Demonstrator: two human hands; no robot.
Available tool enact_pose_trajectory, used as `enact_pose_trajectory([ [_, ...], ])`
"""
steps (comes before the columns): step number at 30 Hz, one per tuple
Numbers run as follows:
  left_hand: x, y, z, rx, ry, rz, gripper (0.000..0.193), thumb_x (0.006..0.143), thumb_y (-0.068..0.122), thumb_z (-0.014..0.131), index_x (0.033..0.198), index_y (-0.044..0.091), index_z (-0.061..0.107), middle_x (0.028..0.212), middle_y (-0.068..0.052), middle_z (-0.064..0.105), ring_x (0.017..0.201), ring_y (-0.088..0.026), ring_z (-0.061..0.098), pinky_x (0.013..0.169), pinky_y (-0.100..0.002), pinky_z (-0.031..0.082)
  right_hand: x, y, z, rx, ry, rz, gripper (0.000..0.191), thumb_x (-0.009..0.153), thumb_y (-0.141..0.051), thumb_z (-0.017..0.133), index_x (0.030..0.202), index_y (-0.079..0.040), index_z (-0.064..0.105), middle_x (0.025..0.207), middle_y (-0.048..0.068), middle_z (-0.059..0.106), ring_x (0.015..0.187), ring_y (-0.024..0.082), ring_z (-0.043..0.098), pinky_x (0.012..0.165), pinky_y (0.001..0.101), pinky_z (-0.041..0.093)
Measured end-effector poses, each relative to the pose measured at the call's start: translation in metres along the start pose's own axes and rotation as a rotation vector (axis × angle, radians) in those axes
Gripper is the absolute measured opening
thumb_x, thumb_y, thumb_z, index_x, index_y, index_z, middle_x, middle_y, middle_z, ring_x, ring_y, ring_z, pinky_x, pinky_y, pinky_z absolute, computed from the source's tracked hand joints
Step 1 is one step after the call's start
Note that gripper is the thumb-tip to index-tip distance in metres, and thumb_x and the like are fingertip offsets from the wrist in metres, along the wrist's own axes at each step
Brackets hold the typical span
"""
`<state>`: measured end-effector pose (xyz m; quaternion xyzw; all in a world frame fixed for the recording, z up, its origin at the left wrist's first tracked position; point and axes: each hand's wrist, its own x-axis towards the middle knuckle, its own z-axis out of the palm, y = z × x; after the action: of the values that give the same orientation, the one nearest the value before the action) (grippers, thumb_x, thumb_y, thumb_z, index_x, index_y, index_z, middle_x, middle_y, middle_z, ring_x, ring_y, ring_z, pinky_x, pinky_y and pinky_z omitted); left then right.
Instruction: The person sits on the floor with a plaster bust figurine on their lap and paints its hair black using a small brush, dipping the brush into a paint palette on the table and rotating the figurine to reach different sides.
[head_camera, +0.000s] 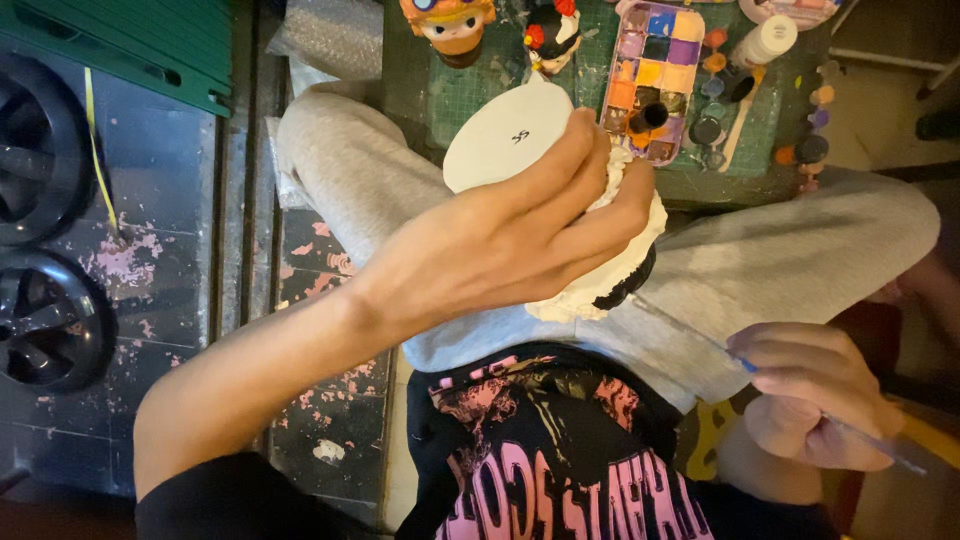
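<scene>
While gripped, the figurine (560, 200) fills the left hand (500, 240).

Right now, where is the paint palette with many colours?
In the head view, the paint palette lies at the top centre on the green cutting mat, just right of the white figurine held by the left hand.
</scene>
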<state>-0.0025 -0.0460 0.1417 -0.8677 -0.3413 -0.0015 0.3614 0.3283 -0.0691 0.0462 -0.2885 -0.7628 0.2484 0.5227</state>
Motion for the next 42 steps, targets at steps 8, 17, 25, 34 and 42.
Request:
enact_pose_trajectory([
  [8,0.004,-0.001,-0.004,0.016,-0.059,0.034,0.056,0.091,0.023,0.067,0.142,0.003,0.061,0.141,-0.012,0.049,0.126,-0.033,0.055,0.118,-0.047,0.036,-0.003,0.009,-0.008,-0.031,-0.049,-0.046,0.037,0.115,-0.031,0.057,0.101,0.002,0.060,0.086,0.020,0.068,0.079,0.029,0.073,0.068,0.0309,0.060],
  [17,0.001,0.000,-0.003,0.010,-0.042,0.012,0.055,0.093,0.023,0.064,0.144,0.001,0.061,0.140,-0.013,0.049,0.124,-0.033,0.056,0.119,-0.046,0.035,0.012,0.004,0.007,-0.015,0.059,-0.026,0.035,0.116,-0.029,0.060,0.103,0.003,0.063,0.087,0.017,0.070,0.081,0.028,0.074,0.074,0.0340,0.064],
  [25,-0.001,0.000,-0.001,-0.046,-0.038,0.010,0.051,0.094,0.022,0.064,0.140,-0.001,0.063,0.139,-0.013,0.052,0.124,-0.032,0.058,0.119,-0.046,0.038,0.014,0.010,0.002,0.035,0.004,-0.061,0.035,0.111,-0.027,0.060,0.094,0.003,0.064,0.081,0.017,0.069,0.076,0.029,0.073,0.070,0.0367,0.063],
  [34,-0.002,0.002,0.001,-0.067,-0.044,0.001,0.052,0.092,0.022,0.066,0.139,0.001,0.060,0.139,-0.010,0.053,0.123,-0.031,0.059,0.116,-0.046,0.040,-0.006,0.029,-0.001,0.048,0.051,-0.079,0.030,0.110,-0.020,0.058,0.092,0.003,0.061,0.079,0.015,0.068,0.071,0.028,0.071,0.066,0.0379,0.065],
  [42,-0.004,0.001,-0.001,-0.073,-0.041,-0.002,0.052,0.093,0.022,0.065,0.139,-0.002,0.061,0.135,-0.011,0.054,0.123,-0.032,0.059,0.117,-0.045,0.041,0.028,0.005,0.013,-0.013,0.095,-0.012,0.030,0.110,-0.023,0.058,0.097,0.003,0.062,0.084,0.015,0.069,0.075,0.028,0.074,0.069,0.0385,0.064],
])
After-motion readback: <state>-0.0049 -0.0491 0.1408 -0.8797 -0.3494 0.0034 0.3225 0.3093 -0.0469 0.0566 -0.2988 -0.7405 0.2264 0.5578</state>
